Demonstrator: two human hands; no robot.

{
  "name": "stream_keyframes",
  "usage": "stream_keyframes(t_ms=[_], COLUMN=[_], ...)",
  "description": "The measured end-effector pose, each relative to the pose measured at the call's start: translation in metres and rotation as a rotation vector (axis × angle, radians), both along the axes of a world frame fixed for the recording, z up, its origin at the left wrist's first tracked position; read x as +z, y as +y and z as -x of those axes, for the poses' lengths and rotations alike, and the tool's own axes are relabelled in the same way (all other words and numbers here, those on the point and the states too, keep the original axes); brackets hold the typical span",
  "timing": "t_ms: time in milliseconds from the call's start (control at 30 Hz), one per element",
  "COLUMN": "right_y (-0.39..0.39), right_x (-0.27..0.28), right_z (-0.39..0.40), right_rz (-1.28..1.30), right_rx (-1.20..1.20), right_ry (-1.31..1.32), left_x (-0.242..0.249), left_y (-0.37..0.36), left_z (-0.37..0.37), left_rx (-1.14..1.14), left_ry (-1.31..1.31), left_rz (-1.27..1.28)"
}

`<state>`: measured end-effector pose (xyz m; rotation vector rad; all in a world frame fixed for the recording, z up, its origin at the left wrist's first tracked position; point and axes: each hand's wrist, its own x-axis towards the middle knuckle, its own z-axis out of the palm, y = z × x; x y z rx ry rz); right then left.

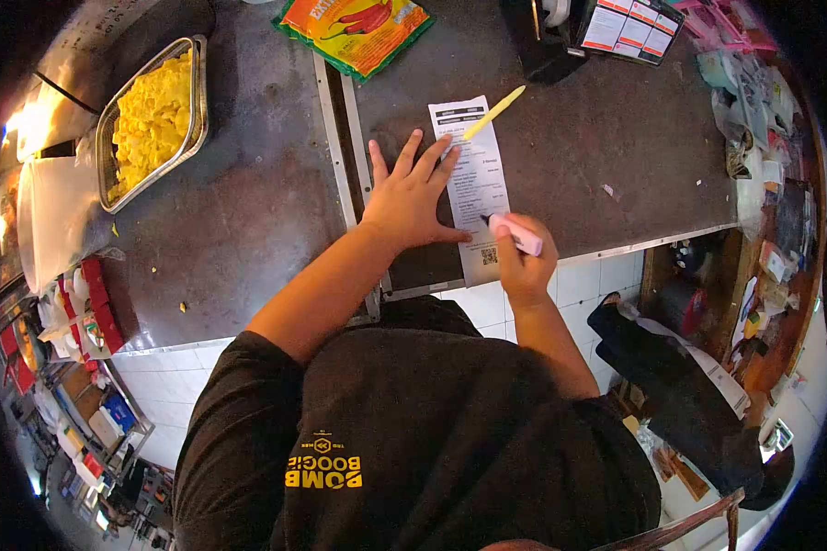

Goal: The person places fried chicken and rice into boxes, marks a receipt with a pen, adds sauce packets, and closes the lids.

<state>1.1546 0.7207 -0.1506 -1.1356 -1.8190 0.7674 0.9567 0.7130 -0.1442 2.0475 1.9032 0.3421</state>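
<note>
A long printed receipt (473,184) lies on the dark counter, its lower end reaching the front edge. My left hand (406,200) is spread flat, fingertips and thumb over the receipt's left side. In my right hand (526,262) is a pink highlighter (519,235), its dark tip close over the lower printed lines. Across the receipt's top right corner lies a yellow pen-like stick (494,112). A QR code shows near the receipt's bottom.
A foil tray (198,110) of yellow food stands at the far left. An orange and green packet (358,28) lies at the back, and a black device with a label-covered panel (629,29) stands back right. Another person (680,395) is at the lower right.
</note>
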Motion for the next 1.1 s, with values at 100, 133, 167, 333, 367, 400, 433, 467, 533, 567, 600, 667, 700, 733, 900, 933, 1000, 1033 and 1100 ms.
stream_keyframes(t_ms=[100, 133, 167, 333, 367, 400, 433, 467, 533, 567, 600, 667, 700, 733, 900, 933, 1000, 1033, 1100], right_y=[-0.006, -0.007, -0.006, -0.003, -0.002, -0.001, 0.000, 0.001, 0.004, 0.007, 0.010, 0.017, 0.020, 0.022, 0.022, 0.024, 0.023, 0.022, 0.025], right_x=[0.005, 0.001, -0.001, -0.008, -0.010, -0.010, -0.008, -0.006, -0.006, -0.010, -0.008, 0.005, 0.010, 0.000, -0.013, -0.011, -0.008, -0.006, -0.006], right_z=[0.007, 0.007, 0.007, 0.012, 0.014, 0.015, 0.016, 0.017, 0.018, 0.017, 0.018, 0.017, 0.018, 0.017, 0.024, 0.026, 0.029, 0.032, 0.034], right_rz=[0.025, 0.038, 0.052, -0.025, -0.069, -0.112, -0.034, 0.045, 0.039, -0.048, -0.136, 0.125, 0.257, 0.179, 0.213, 0.204, 0.185, 0.168, 0.159], right_rx=[0.043, 0.039, 0.037, -0.017, 0.004, 0.024, -0.018, -0.058, -0.051, -0.007, 0.036, -0.136, -0.218, -0.164, -0.115, -0.129, -0.094, -0.044, -0.043], right_ry=[-0.088, -0.106, -0.123, -0.129, -0.152, -0.175, -0.144, -0.112, -0.099, -0.119, -0.139, -0.033, 0.021, 0.028, -0.047, -0.040, -0.052, -0.070, -0.056], left_x=[0.002, 0.002, 0.003, 0.000, 0.001, 0.002, 0.002, 0.001, 0.001, 0.002, 0.003, 0.002, 0.002, 0.002, 0.003, 0.002, 0.001, 0.001, 0.000], left_y=[0.001, 0.001, 0.001, 0.000, 0.000, 0.001, 0.001, 0.001, 0.000, 0.000, 0.000, 0.000, 0.000, -0.001, -0.001, -0.001, -0.002, -0.002, -0.002], left_z=[-0.001, -0.001, -0.001, 0.000, 0.000, 0.000, 0.000, 0.000, 0.000, 0.000, 0.000, 0.000, 0.000, 0.001, 0.000, 0.000, 0.000, -0.001, -0.001], left_rx=[-0.003, -0.004, -0.005, 0.002, 0.001, -0.001, -0.003, -0.003, 0.001, 0.002, 0.002, -0.002, -0.002, 0.002, 0.006, 0.009, 0.005, 0.007, 0.014], left_ry=[0.065, 0.061, 0.057, 0.019, 0.035, 0.051, 0.045, 0.040, 0.039, 0.043, 0.046, 0.039, 0.036, 0.038, 0.036, 0.035, 0.033, 0.030, 0.024], left_rz=[0.043, 0.046, 0.049, 0.001, 0.021, 0.040, 0.033, 0.027, 0.026, 0.029, 0.031, 0.028, 0.029, 0.025, 0.017, 0.009, 0.000, -0.005, -0.020])
